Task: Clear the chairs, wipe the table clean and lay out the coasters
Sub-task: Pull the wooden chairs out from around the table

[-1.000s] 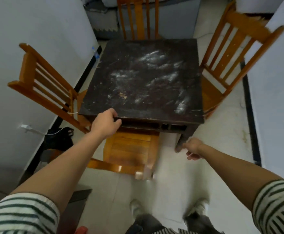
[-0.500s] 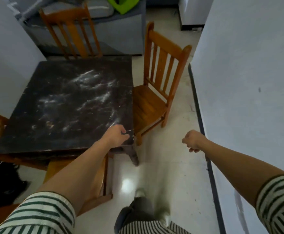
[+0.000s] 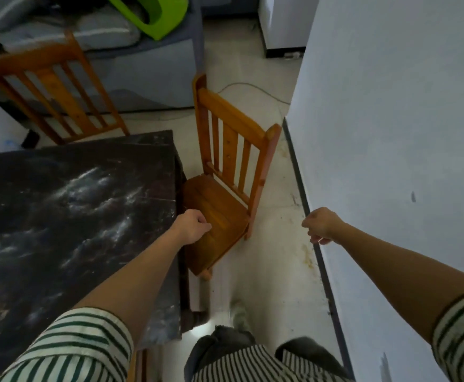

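Note:
A dark square table (image 3: 60, 216) smeared with white dust fills the left. An orange wooden chair (image 3: 225, 188) stands at its right side, seat tucked against the table edge. A second orange chair (image 3: 51, 92) stands at the table's far side. My left hand (image 3: 190, 227) hovers over the table's right edge and the near chair's seat, fingers curled, holding nothing. My right hand (image 3: 320, 226) is a loose fist in the air near the white wall, also holding nothing. No coasters or cloth are in view.
A white wall (image 3: 390, 161) with a dark skirting runs along the right, leaving a narrow strip of tiled floor (image 3: 275, 271). A grey sofa (image 3: 115, 51) with a green plastic object (image 3: 153, 15) stands at the back. A cable (image 3: 252, 88) lies on the floor.
I have walked around to the table's right side. My left hand has slid off the table corner toward the right-hand chair. My right hand stays curled in the air.

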